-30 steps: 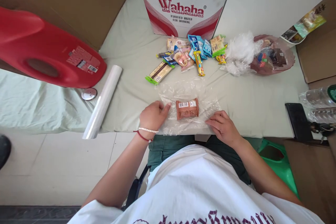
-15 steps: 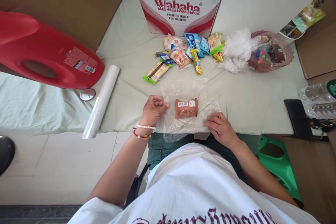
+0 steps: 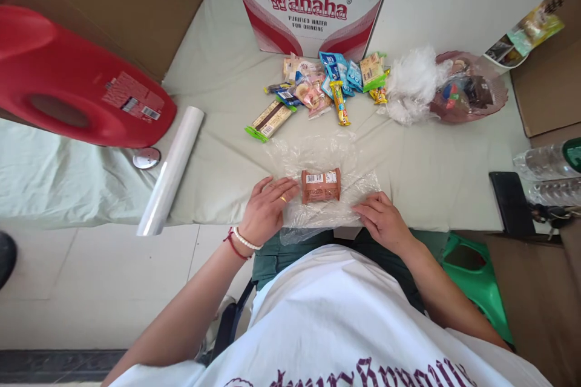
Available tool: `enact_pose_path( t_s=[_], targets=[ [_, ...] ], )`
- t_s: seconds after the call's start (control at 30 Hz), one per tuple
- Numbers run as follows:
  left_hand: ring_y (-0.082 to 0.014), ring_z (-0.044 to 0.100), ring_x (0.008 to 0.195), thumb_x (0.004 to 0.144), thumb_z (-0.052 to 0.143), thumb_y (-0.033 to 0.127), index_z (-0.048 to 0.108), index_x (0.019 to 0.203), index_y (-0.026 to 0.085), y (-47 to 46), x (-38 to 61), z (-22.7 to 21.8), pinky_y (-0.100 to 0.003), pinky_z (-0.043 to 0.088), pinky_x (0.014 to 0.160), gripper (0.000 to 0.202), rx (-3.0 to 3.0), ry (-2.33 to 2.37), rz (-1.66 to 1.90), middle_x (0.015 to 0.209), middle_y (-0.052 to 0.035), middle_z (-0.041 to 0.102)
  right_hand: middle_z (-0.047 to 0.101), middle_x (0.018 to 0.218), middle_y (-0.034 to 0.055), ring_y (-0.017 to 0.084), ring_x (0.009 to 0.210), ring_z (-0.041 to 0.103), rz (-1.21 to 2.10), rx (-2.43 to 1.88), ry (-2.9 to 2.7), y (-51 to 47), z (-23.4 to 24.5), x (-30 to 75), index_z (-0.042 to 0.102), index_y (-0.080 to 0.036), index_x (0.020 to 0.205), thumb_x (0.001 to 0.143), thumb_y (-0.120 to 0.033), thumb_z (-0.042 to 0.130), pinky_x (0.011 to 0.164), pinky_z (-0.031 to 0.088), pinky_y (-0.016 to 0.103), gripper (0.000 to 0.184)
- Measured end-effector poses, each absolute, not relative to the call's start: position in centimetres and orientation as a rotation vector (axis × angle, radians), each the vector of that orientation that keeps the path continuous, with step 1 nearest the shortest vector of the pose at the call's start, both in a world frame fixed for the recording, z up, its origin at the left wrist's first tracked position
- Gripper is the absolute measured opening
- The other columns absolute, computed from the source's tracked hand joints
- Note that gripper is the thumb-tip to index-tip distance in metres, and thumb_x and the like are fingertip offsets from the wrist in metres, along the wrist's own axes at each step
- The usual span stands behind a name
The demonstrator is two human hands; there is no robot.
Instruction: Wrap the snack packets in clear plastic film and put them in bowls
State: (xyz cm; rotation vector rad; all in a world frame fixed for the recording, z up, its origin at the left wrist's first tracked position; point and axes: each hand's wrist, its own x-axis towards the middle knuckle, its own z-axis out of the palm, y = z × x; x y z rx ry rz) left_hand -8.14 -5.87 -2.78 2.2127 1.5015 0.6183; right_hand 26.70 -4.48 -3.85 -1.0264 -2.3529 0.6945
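Note:
A brown snack packet (image 3: 321, 185) with a white barcode label lies on a sheet of clear cling film (image 3: 323, 157) spread over the pale green cloth. My left hand (image 3: 269, 208) rests flat on the film's left edge, fingers spread, their tips just left of the packet. My right hand (image 3: 382, 222) presses on the film's near right edge, fingers bent and together, a little right of the packet. Neither hand touches the packet itself.
A roll of cling film (image 3: 171, 169) lies at the left by a red plastic stool (image 3: 77, 84) and a small metal disc (image 3: 146, 158). Behind are several snack packets (image 3: 318, 87), a Wahaha box (image 3: 311, 0), crumpled plastic (image 3: 411, 87) and a bowl (image 3: 472, 94). A phone (image 3: 508, 202) and bottles (image 3: 549, 169) sit right.
My left hand has gone from a pinch at the film's edge to lying flat with fingers spread. The right hand has hardly moved. The packet stays put.

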Motion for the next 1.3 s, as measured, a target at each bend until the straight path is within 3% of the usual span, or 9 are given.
enact_pose_path(
  t_s=[0.17, 0.3, 0.4, 0.53, 0.6, 0.77, 0.93, 1.13, 1.3],
  targets=[
    [-0.0298, 0.044, 0.153, 0.073, 0.052, 0.01, 0.061, 0.14, 0.027, -7.8, -10.3, -3.8, -0.063, 0.021, 0.13, 0.07, 2.274, 1.495, 0.552, 0.158, -0.0106, 0.055, 0.074, 0.105, 0.0095, 0.029, 0.101, 0.06, 0.712, -0.998, -2.339, -2.6, -1.4, 26.7, 0.074, -0.031, 0.124, 0.102, -0.023, 0.053, 0.086, 0.056, 0.051, 0.032],
    [-0.0355, 0.037, 0.157, 0.084, 0.071, 0.037, 0.057, 0.141, 0.029, -10.0, -8.5, -5.2, -0.066, 0.014, 0.129, 0.059, 2.324, 1.457, 0.676, 0.161, -0.0151, 0.05, 0.072, 0.111, 0.01, 0.026, 0.1, 0.065, 0.717, -1.005, -2.373, 0.8, 0.9, 25.5, 0.076, -0.029, 0.118, 0.104, -0.027, 0.05, 0.087, 0.056, 0.045, 0.029],
    [-0.0366, 0.042, 0.153, 0.083, 0.078, 0.054, 0.062, 0.134, 0.03, -10.4, -6.0, -6.2, -0.066, 0.009, 0.129, 0.059, 2.274, 1.623, 0.76, 0.154, -0.0148, 0.059, 0.071, 0.105, 0.0102, 0.024, 0.094, 0.067, 0.722, -1.048, -2.468, 3.7, 2.0, 24.1, 0.077, -0.024, 0.114, 0.103, -0.029, 0.053, 0.08, 0.055, 0.037, 0.028],
    [-0.0278, 0.061, 0.138, 0.096, 0.064, 0.04, 0.071, 0.111, 0.028, -8.8, -4.3, -5.9, -0.059, 0.015, 0.131, 0.02, 2.103, 1.704, 0.932, 0.113, -0.0056, 0.08, 0.07, 0.098, 0.0085, 0.022, 0.085, 0.067, 0.782, -1.057, -2.545, 6.9, 2.3, 22.4, 0.079, -0.021, 0.11, 0.1, -0.025, 0.055, 0.076, 0.05, 0.033, 0.026],
    [-0.0233, 0.067, 0.128, 0.1, 0.054, 0.033, 0.071, 0.099, 0.027, -7.7, -4.7, -5.5, -0.054, 0.024, 0.13, 0.018, 1.981, 1.696, 1.027, 0.096, -0.0023, 0.08, 0.071, 0.096, 0.0081, 0.021, 0.084, 0.067, 0.851, -1.063, -2.52, 8.1, 1.8, 21.8, 0.079, -0.02, 0.106, 0.098, -0.025, 0.056, 0.077, 0.049, 0.032, 0.025],
    [-0.0225, 0.072, 0.112, 0.095, 0.056, 0.038, 0.072, 0.1, 0.024, -6.3, -7.0, -5.5, -0.049, 0.04, 0.122, 0.021, 1.511, 1.883, 1.135, 0.106, -0.0042, 0.08, 0.074, 0.087, 0.005, 0.018, 0.073, 0.063, 1.013, -1.212, -2.457, 9.8, 0.1, 21.2, 0.079, -0.018, 0.096, 0.096, -0.033, 0.058, 0.07, 0.044, 0.03, 0.026],
    [-0.0227, 0.072, 0.098, 0.097, 0.052, 0.041, 0.074, 0.101, 0.022, -6.8, -8.1, -5.2, -0.043, 0.051, 0.108, 0.029, 1.231, 2.089, 1.053, 0.087, -0.0028, 0.077, 0.077, 0.087, 0.003, 0.018, 0.074, 0.063, 1.029, -1.362, -2.554, 10.2, 0.1, 21.0, 0.078, -0.019, 0.097, 0.096, -0.03, 0.055, 0.069, 0.042, 0.028, 0.026],
    [-0.0223, 0.071, 0.094, 0.099, 0.049, 0.04, 0.068, 0.087, 0.023, -7.0, -7.2, -5.0, -0.045, 0.047, 0.11, 0.028, 1.29, 2.145, 1.113, 0.084, -0.0031, 0.074, 0.075, 0.1, 0.0107, 0.022, 0.089, 0.066, 0.745, -1.356, -2.675, 10.1, 1.6, 18.7, 0.078, -0.015, 0.106, 0.1, -0.026, 0.051, 0.078, 0.043, 0.029, 0.03],
    [-0.0232, 0.067, 0.094, 0.093, 0.058, 0.038, 0.063, 0.102, 0.022, -7.0, -6.6, -5.4, -0.043, 0.051, 0.098, 0.019, 1.356, 2.172, 1.166, 0.094, -0.0056, 0.072, 0.073, 0.099, 0.0068, 0.018, 0.084, 0.065, 1.012, -1.185, -2.695, 9.8, 0.8, 15.9, 0.078, -0.017, 0.104, 0.096, -0.031, 0.063, 0.076, 0.043, 0.026, 0.022]
  ],
)
